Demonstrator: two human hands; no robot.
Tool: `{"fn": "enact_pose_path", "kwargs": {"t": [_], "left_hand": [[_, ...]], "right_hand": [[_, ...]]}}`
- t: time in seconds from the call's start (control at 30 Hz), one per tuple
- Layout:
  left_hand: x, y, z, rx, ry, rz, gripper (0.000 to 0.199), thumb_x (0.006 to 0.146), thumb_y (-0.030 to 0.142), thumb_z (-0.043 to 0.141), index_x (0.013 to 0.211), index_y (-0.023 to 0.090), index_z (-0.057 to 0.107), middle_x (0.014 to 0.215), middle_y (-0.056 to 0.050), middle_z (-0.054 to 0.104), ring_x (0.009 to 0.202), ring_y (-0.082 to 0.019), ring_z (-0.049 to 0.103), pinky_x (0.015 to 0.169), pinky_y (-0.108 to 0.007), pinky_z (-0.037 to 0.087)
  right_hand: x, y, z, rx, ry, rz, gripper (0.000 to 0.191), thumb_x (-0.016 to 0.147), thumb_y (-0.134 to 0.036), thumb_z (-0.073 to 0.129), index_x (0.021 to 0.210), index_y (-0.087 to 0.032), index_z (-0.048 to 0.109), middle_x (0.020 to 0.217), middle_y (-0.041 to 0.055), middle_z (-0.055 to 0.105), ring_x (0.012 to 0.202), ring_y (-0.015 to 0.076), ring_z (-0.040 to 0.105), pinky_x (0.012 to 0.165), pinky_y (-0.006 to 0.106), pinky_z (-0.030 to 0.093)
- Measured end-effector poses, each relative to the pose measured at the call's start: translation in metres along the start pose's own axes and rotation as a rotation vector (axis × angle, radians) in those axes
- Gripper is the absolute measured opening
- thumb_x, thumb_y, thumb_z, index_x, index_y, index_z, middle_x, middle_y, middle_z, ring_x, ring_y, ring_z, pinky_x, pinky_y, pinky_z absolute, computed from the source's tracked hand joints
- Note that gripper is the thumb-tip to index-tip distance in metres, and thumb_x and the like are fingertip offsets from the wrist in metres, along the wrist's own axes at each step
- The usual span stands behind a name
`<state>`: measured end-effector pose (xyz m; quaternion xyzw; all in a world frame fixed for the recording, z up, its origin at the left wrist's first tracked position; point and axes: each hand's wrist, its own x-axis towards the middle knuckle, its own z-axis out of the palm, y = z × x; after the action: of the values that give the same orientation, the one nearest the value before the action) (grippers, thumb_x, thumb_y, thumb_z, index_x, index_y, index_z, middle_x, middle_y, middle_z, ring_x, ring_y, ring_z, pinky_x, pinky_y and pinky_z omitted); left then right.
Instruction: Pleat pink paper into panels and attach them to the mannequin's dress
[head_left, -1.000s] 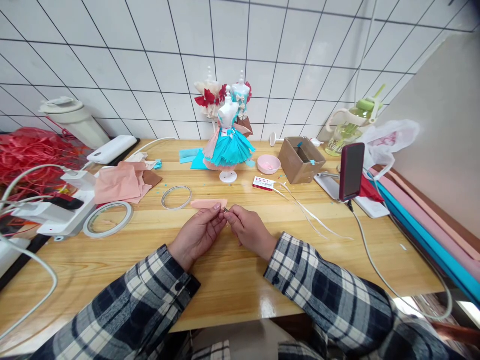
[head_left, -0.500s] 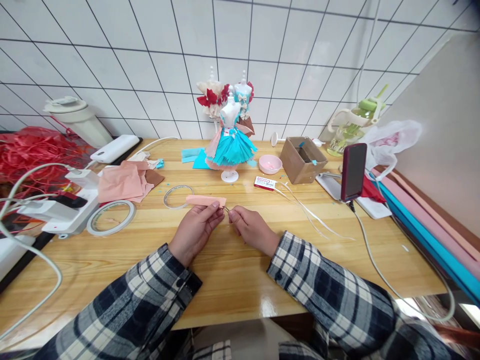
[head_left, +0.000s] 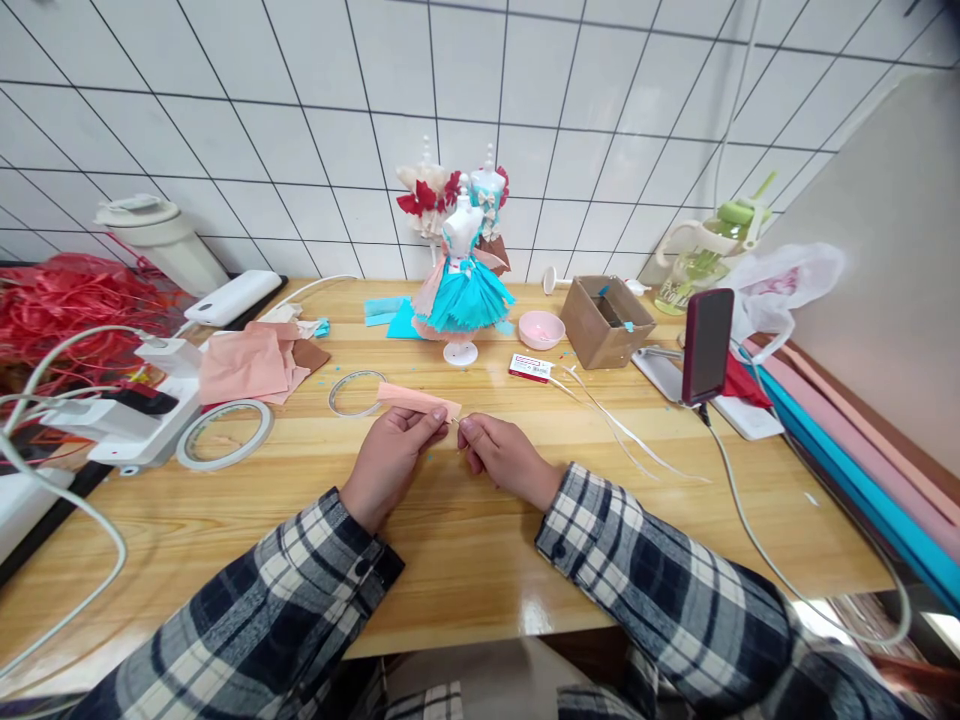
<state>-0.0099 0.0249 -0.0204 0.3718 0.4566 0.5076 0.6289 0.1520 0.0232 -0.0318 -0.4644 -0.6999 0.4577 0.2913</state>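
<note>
Looking in the head view, I see a paper strip (head_left: 414, 399) that must be very light, soft and thin. I think it would bend, crease or rip if someone pulled hard. It does not look slippery. A gentle pinch near one end, with thumb and finger, seems the best hold, and that is how the left hand (head_left: 386, 452) has it. That thumb and its fingers are squeezed together on the strip's right end.

The strip is a pale peach color, long and narrow, with its far left end sticking out free. It is up in the hand over the middle of the table (head_left: 465, 570), just to the right of a small ring (head_left: 356, 414).

The right hand (head_left: 504, 452) is closed, its thumb and finger pinching a tiny thin thing (head_left: 454, 421) that points left toward the strip. I can't tell what it is, or if its tip touches the paper. The two hands are close but apart.

Farther back stands a doll body (head_left: 465, 285) in a blue skirt. To the left lies crumpled peach paper (head_left: 244, 360), much the same color.
</note>
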Motion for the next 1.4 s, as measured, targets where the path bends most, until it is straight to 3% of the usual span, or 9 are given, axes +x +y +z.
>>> {"fn": "enact_pose_path", "kwargs": {"t": [0.5, 0.73, 1.4], "left_hand": [[-0.0034, 0.0030, 0.0038, -0.022, 0.033, -0.010, 0.026, 0.062, 0.031, 0.081, 0.076, 0.013, 0.069, 0.074, -0.002, 0.069, 0.069, -0.011, 0.059, 0.071, -0.023, 0.047], [-0.0016, 0.0037, 0.0007, -0.287, 0.029, -0.064, 0.017, 0.068, 0.021, 0.079, 0.078, 0.014, 0.067, 0.076, 0.000, 0.068, 0.071, -0.008, 0.061, 0.076, -0.021, 0.050], [-0.0036, 0.0035, 0.0039, -0.135, 0.040, -0.088, 0.025, 0.063, 0.029, 0.081, 0.078, 0.013, 0.068, 0.074, -0.001, 0.068, 0.067, -0.009, 0.060, 0.069, -0.021, 0.048]], "right_hand": [[0.0022, -0.0050, -0.0011, 0.164, -0.044, 0.091, 0.036, 0.096, -0.045, 0.034, 0.074, -0.020, 0.048, 0.051, -0.0069, 0.041, 0.047, 0.0093, 0.040, 0.051, 0.022, 0.034], [0.0022, 0.0022, 0.0010, 0.104, -0.018, 0.038, 0.037, 0.096, -0.048, 0.033, 0.080, -0.019, 0.052, 0.056, -0.0061, 0.044, 0.052, 0.0096, 0.042, 0.054, 0.022, 0.035], [0.0015, 0.0029, 0.0012, 0.098, -0.030, -0.016, 0.036, 0.097, -0.047, 0.032, 0.079, -0.020, 0.049, 0.057, -0.0062, 0.046, 0.053, 0.0097, 0.044, 0.056, 0.022, 0.036]]}}
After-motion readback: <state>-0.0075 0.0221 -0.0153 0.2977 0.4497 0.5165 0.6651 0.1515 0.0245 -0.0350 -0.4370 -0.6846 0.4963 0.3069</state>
